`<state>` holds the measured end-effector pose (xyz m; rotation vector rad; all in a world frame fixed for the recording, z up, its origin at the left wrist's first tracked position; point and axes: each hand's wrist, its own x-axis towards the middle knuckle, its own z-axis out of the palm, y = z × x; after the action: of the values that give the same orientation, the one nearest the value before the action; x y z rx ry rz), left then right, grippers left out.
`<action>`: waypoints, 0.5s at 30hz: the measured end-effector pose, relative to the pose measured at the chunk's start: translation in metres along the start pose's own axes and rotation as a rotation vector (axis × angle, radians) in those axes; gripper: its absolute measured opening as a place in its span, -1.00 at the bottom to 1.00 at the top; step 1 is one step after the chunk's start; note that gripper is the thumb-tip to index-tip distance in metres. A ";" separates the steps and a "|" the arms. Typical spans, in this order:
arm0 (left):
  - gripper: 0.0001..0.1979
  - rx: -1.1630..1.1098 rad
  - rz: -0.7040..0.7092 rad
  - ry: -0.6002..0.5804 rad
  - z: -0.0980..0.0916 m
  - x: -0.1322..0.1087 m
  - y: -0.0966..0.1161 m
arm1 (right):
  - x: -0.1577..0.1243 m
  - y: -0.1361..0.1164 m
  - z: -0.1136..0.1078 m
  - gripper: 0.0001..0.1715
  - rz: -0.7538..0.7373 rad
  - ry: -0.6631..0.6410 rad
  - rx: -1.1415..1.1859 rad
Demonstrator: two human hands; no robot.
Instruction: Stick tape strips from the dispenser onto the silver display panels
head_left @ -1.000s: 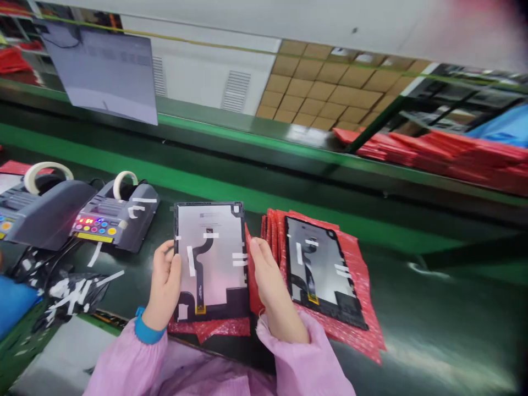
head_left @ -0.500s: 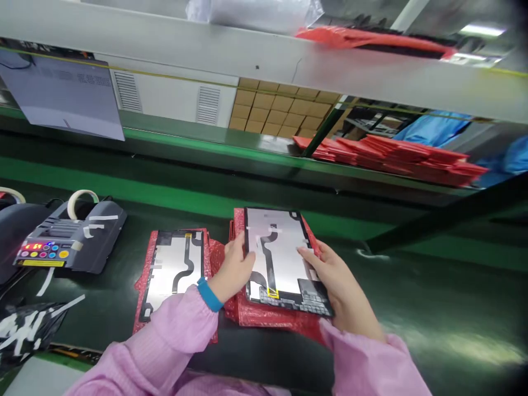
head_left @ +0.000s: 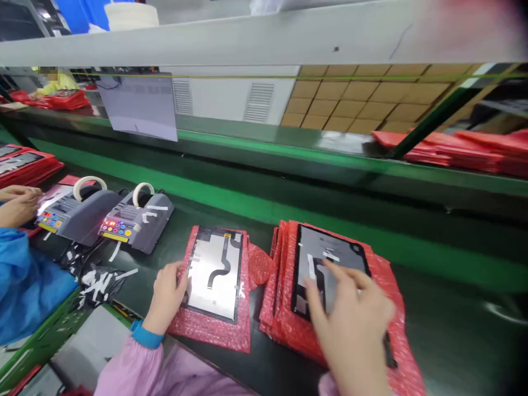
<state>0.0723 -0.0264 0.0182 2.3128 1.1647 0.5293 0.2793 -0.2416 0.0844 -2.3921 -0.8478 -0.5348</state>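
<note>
My left hand (head_left: 165,294) is at the left edge of a flat display panel (head_left: 216,267), its thumb and bent fingers closed at that edge. This panel lies silver back up, with a curved black flex cable, on a red bubble-wrap bag (head_left: 210,333). My right hand (head_left: 355,319) is spread over a second display panel (head_left: 336,247), fingertips on or just above its back near the white tape strips and dark cable. The hand hides much of that panel's lower part. Beneath it is a stack of red bubble-wrap bags (head_left: 284,275).
Two grey tape dispensers (head_left: 142,220) stand left, near a heap of tape scraps (head_left: 97,286). A co-worker's hands (head_left: 18,206) and blue sleeve are at far left. Red bags (head_left: 462,151) lie on the green shelf (head_left: 247,137). Another person (head_left: 58,82) sits beyond.
My right hand's panel now lies on the red stack. My left hand has left it and moved to the other panel. The view has swung left.
</note>
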 end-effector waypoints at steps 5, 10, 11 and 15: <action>-0.83 0.061 -0.052 -0.100 -0.001 -0.006 0.000 | -0.017 -0.069 0.035 -0.67 -0.012 -0.716 -0.006; -0.89 0.093 -0.092 -0.180 0.002 0.006 0.003 | -0.024 -0.088 0.055 -0.64 0.114 -1.052 -0.228; -0.88 0.084 -0.095 -0.195 0.002 0.009 0.001 | -0.025 -0.087 0.057 -0.64 0.137 -1.046 -0.207; -0.77 -0.011 -0.068 -0.235 0.002 0.017 -0.005 | -0.030 -0.082 0.060 -0.61 0.231 -1.004 -0.096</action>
<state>0.0797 -0.0105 0.0160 2.2459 1.1185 0.2300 0.2144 -0.1652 0.0512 -2.7579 -0.8943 0.8123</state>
